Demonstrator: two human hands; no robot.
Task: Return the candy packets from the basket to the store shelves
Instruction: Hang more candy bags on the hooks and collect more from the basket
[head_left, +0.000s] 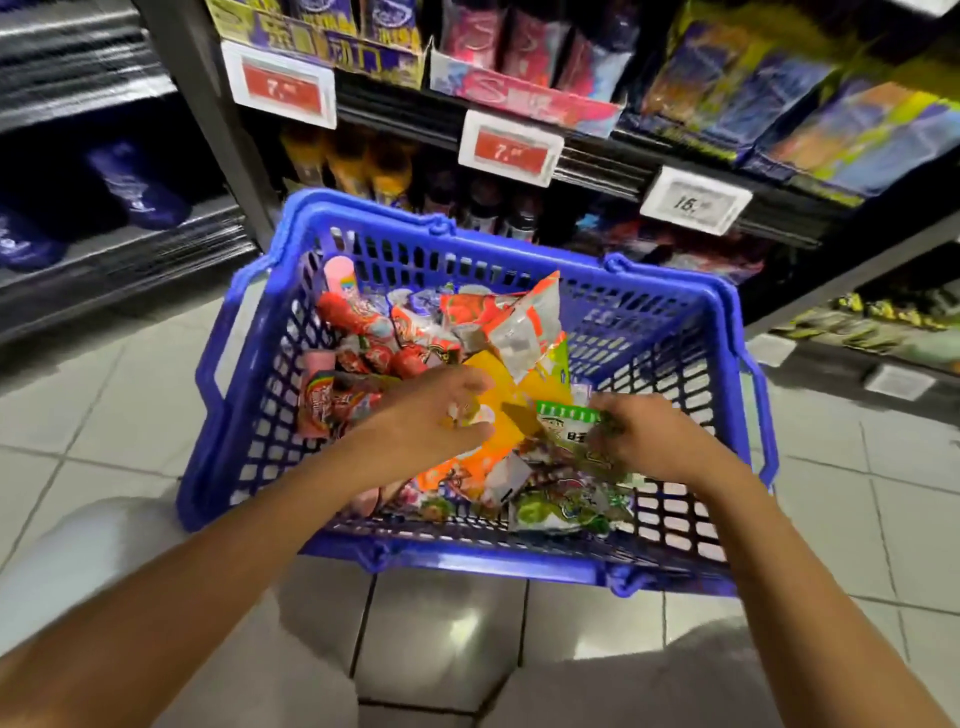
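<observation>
Hands in the candy basket

Blue basket (244, 364) sits on floor by shelves (597, 166), candy packets (467, 332) piled inside. L hand (441, 415) fingers curl on yellow packet (498, 410) mid-basket. R hand (649, 436) fingers pinch green packet (563, 421) near basket's front edge.

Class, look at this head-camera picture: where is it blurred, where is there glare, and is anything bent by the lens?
Head view: shelves and price tags smear with motion blur; glare patch on the floor tile; the wide lens bows the basket rim and shelf edges.
</observation>
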